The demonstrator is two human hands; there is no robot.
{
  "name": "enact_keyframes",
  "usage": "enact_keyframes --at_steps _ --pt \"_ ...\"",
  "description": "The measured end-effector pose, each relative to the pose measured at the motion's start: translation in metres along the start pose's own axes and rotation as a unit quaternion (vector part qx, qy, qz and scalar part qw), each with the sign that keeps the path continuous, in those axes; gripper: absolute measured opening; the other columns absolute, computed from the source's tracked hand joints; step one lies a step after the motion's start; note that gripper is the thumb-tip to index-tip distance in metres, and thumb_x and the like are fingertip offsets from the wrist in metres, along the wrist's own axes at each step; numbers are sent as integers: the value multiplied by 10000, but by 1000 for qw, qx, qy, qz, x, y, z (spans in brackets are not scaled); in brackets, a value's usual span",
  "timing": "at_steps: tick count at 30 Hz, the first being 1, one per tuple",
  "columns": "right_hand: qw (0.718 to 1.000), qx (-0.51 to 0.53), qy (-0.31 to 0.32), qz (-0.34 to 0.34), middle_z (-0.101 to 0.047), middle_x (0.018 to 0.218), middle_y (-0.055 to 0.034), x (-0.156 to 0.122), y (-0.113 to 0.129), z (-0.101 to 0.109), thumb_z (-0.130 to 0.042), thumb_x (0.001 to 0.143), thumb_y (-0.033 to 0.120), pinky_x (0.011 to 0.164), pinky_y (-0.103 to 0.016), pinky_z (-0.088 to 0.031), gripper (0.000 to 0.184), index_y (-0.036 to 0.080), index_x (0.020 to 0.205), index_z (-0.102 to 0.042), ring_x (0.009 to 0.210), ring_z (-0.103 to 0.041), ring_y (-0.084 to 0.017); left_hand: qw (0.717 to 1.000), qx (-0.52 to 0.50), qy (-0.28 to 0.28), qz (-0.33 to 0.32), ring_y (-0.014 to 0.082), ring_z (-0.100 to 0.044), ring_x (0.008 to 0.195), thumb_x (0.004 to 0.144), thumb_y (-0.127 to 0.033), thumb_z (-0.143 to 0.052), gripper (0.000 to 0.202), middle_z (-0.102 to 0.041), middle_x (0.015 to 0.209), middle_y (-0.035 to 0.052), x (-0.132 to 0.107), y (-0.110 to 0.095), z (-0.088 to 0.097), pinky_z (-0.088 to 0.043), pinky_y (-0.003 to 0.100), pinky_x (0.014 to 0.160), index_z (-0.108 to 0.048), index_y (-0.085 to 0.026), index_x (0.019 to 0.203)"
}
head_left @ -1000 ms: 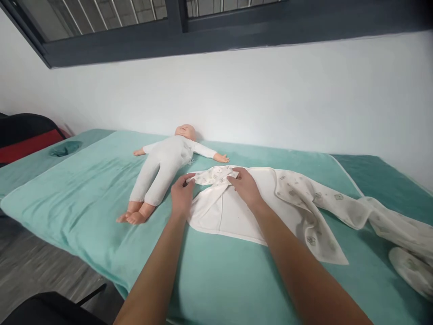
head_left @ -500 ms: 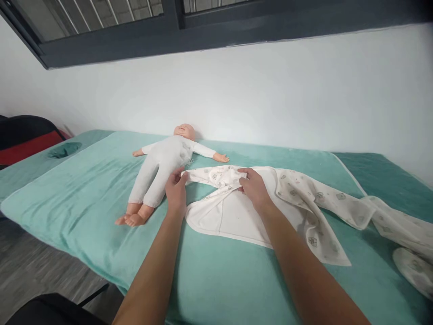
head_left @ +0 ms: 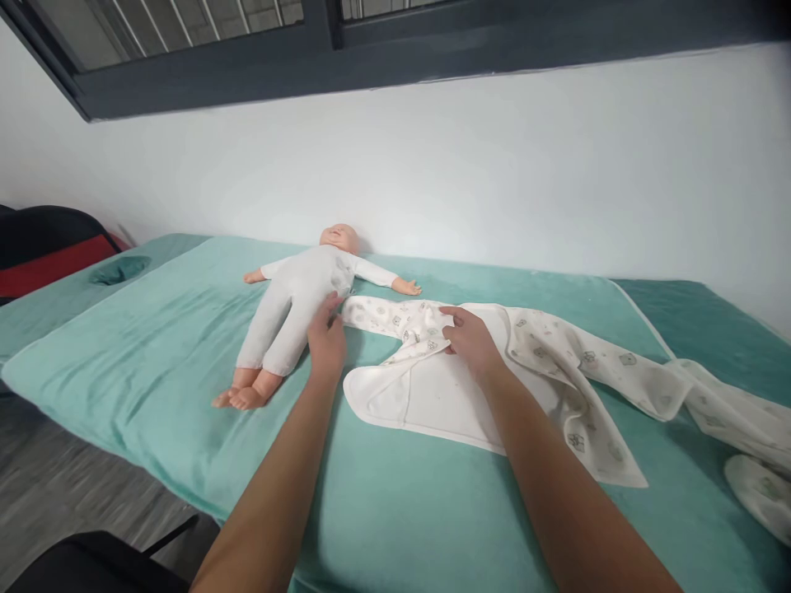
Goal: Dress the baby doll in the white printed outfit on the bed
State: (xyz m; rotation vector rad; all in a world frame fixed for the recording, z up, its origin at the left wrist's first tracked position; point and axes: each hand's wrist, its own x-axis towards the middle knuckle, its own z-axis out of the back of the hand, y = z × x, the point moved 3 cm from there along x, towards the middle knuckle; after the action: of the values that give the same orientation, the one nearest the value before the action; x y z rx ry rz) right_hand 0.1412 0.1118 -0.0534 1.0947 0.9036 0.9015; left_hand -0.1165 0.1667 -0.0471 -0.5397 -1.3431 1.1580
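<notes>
A white baby shirt (head_left: pixel 454 391) with small printed figures lies spread on the green bed cover. Its left-hand sleeve (head_left: pixel 374 315) stretches flat toward the doll. My left hand (head_left: pixel 327 336) is at the cuff end of that sleeve, its thumb and fingers apart with no cloth between them. At the sleeve's shoulder end, my right hand (head_left: pixel 473 339) pinches gathered cloth of the shirt between thumb and fingers. A baby doll (head_left: pixel 309 288) in a white body lies on its back just left of the shirt, arms spread out.
Patterned baby pants (head_left: pixel 729 412) lie at the right, partly out of frame. The green bed (head_left: pixel 154 362) runs along a white wall beneath a dark window frame (head_left: pixel 203 78). A black and red chair (head_left: pixel 55 251) stands at the left, and a black seat (head_left: pixel 92 564) is at the lower left.
My left hand has let go of the cuff and sits slightly back from it. The sleeve lies flatter and straighter. My right hand stays at the shoulder end.
</notes>
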Motion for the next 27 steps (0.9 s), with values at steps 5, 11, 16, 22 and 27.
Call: enact_keyframes --at_steps 5,11,16,22,27 --pt "998 54 20 -14 -510 803 13 -3 5 -2 -518 656 185 535 -216 -503 557 207 1203 -616 548 -447 -69 983 153 79 -69 229 -599 1123 909 -224 -460 275 -696 1133 64 -7 -13 -10 -448 373 1022 -690 -188 1055" --pt "991 80 102 -33 -451 631 59 -8 16 -9 -660 720 244 596 -235 -518 583 242 1294 -556 576 -482 -99 928 371 35 23 338 -560 1155 894 -346 -535 340 -637 1202 132 -4 -4 -14 -457 473 956 -629 -173 1171" --pt "981 109 153 -45 -478 636 46 -9 18 -13 -686 765 288 604 -199 -489 552 227 1299 -559 610 -477 -90 942 331 50 31 268 -612 1041 870 -205 -530 272 -655 1091 81 -1 -3 -12 -477 385 888 -645 -228 1115" --pt "977 118 172 -47 -542 781 20 -10 17 -12 -700 778 299 654 -212 -520 810 266 1503 -340 728 -559 -111 954 297 -18 -39 217 -605 921 840 -58 -415 340 -563 1085 101 -8 -15 -7 -488 339 807 -676 -187 1018" --pt "969 144 193 -62 -586 1100 -42 -7 17 -11 -690 791 300 669 -205 -536 931 301 1561 -167 854 -614 -118 954 268 -3 -135 239 -551 1126 799 -27 -425 363 -592 1156 112 -12 -23 -10 -459 365 969 -684 -169 1011"
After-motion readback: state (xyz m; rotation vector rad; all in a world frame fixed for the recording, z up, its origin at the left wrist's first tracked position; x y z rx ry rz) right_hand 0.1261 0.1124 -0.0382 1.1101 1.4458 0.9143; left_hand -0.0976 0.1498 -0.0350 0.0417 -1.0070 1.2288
